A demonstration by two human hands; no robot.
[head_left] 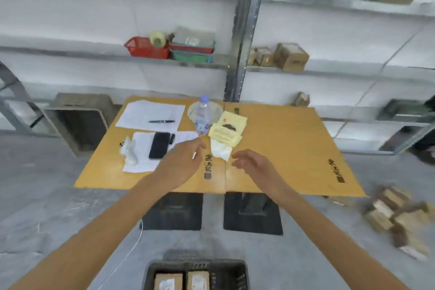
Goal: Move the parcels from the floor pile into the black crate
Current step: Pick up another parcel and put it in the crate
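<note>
While both hands hang above the cardboard tabletop (282,148) in the middle of the frame, neither carries a parcel. The left hand (186,160) reaches forward with its fingers fairly straight, close to a phone (159,145) and a water bottle (202,115). A small pale sliver shows at its fingers, too small to name, and whether it is pinched cannot be told. The right hand (250,163) is relaxed, fingers loosely curled, with nothing in it, just beside a crumpled tissue (220,149) and a yellow packet (227,129).

The black crate (226,273) sits on the floor at the bottom centre of the frame, below the person's forearms, and two parcels (168,281) lie side by side in its left part. It likely stands there so that each parcel can be dropped in without a step. The floor pile (395,219), blurred, lies at the lower right, well apart from the crate and near the tabletop's corner.

With no parcel in either hand, the person seems to be between trips, and the next move calls for a turn toward the lower right to take another parcel. The blur there hides how many remain.
</note>
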